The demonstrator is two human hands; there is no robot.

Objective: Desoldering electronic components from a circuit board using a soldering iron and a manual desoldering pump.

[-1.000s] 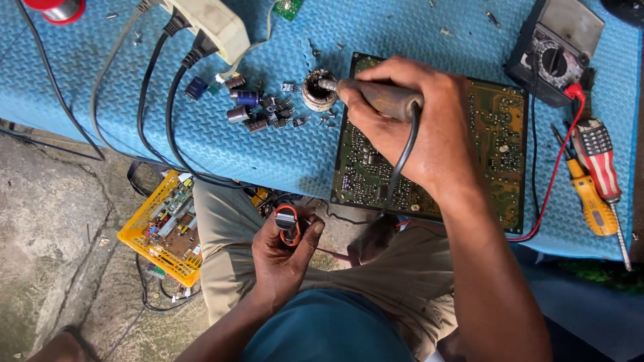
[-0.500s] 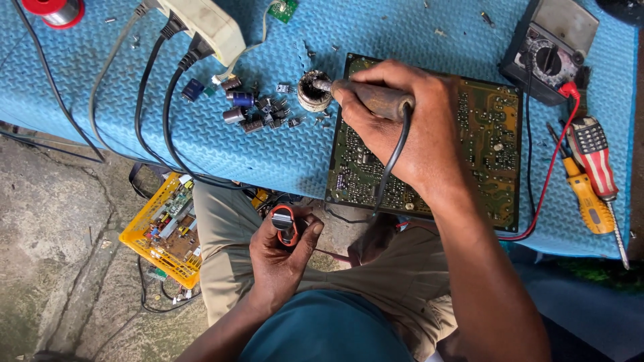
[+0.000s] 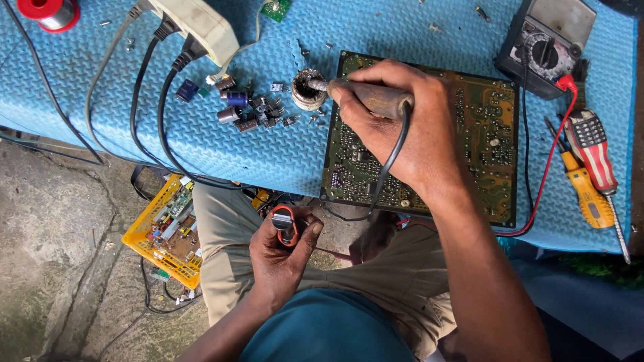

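My right hand (image 3: 402, 127) grips a soldering iron (image 3: 365, 96) with a brown handle, its tip dipped into a small round tin (image 3: 306, 88) on the blue mat. A black cord hangs from the handle over a green circuit board (image 3: 483, 147) lying solder side up under that hand. My left hand (image 3: 278, 258) is down over my lap, closed around a small red and grey tool (image 3: 283, 224) held upright.
Loose capacitors and small parts (image 3: 241, 107) lie left of the tin. A white power strip (image 3: 194, 23) with black cables sits at the back left, a red solder spool (image 3: 47, 13) in the corner. A multimeter (image 3: 547, 43), screwdrivers (image 3: 590, 181) and a yellow crate (image 3: 164, 231) on the floor surround me.
The view has shifted slightly. The iron's tip stays in the tin and my left hand keeps the small tool in the same place.
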